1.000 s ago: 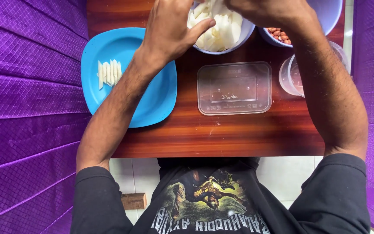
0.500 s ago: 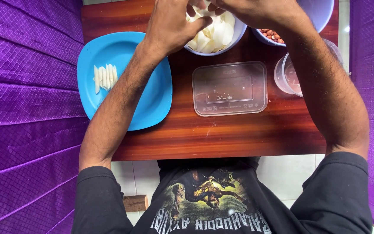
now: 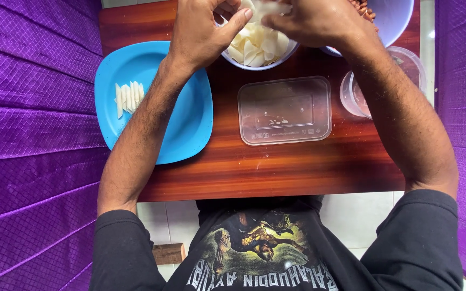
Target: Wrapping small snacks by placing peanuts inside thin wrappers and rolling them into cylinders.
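both hands meet over the bowl of pale peels at the far side of the bench. the left hand is curled, thumb stretched toward the right hand, and between them they pinch a pale piece right above the bowl, likely so any scraps drop straight in. whether each grip is tight i cannot tell, since the fingertips run off the top edge.

to the left of the left hand lies one blue plate with a neat row of about six pale strips, laid side by side as if sorted. nearer the body than the hands sits one clear rectangular lid, flat on the wood. under the right forearm stands one round clear tub, and just beyond the right hand one lilac bowl holding brown nuts.
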